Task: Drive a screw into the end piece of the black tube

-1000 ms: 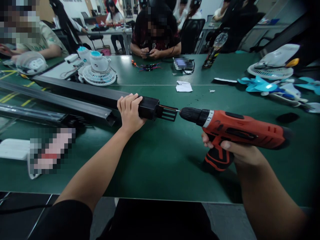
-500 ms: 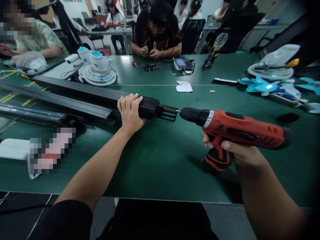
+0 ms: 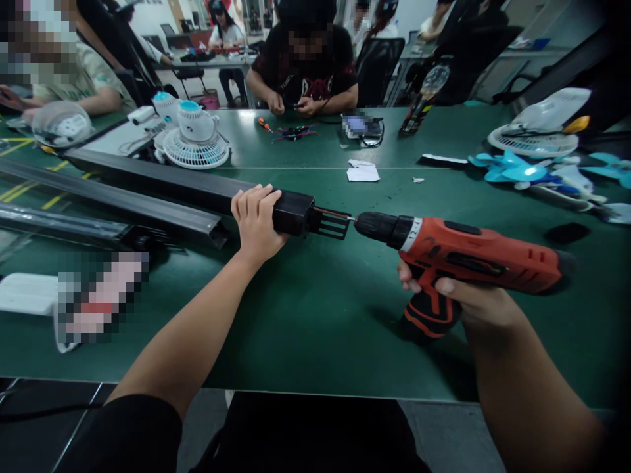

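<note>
Near its right end, a long black rectangular profile (image 3: 197, 188) lies under my left hand (image 3: 259, 220), whose fingers wrap over the top. A slotted black bracket (image 3: 332, 225) sticks out of that end. My right hand (image 3: 473, 299) is closed round the grip of a red and black cordless drill (image 3: 486, 253), held level and pointing left. The drill's bit reaches along the bracket towards the profile's end; where its tip sits is hidden. Two more black profiles, one of them (image 3: 123, 197) nearest, lie to the left of my left hand.
White and blue fan parts (image 3: 197, 148) stand at the back left, with blue fan blades (image 3: 517, 167) at the right. A bottle (image 3: 426, 98), paper (image 3: 363, 171) and wires (image 3: 296, 133) lie across the green table (image 3: 315, 328). A person (image 3: 315, 66) sits opposite.
My hands, the drill and the profile have stayed in place. The person opposite has shifted a little, moving one hand to the left.
</note>
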Demonstrator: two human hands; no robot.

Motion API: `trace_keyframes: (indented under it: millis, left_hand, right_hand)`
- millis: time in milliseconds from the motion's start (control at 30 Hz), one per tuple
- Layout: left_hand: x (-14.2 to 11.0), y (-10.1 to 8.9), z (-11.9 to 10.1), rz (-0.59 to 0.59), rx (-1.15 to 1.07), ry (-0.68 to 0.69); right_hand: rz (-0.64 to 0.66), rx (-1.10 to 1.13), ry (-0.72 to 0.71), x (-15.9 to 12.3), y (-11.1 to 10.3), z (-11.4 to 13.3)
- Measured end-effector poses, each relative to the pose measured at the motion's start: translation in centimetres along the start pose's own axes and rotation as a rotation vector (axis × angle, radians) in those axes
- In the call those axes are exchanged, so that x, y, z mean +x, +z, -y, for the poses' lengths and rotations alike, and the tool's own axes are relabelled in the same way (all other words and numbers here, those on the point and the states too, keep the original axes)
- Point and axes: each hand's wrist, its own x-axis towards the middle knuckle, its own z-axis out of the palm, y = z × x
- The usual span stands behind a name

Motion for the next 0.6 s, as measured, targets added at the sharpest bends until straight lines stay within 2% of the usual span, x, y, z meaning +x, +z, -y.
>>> trace_keyframes:
  millis: [100, 300, 600]
  left_hand:
    - [-0.03, 0.07, 0.0, -0.037, 0.033, 0.027]
    - [0.11, -0.15, -0.05, 0.027, 0.029, -0.028]
    - [0.06, -0.19, 0.11, 0.033, -0.028, -0.022]
  right_hand:
    - [-0.008, 0.008, -0.001, -0.04, 0.04, 0.05]
    - [-0.001, 0.012, 0.013, -0.1, -0.07, -0.09]
    - [0.004, -0.01, 0.025, -0.12, -0.26, 0.06]
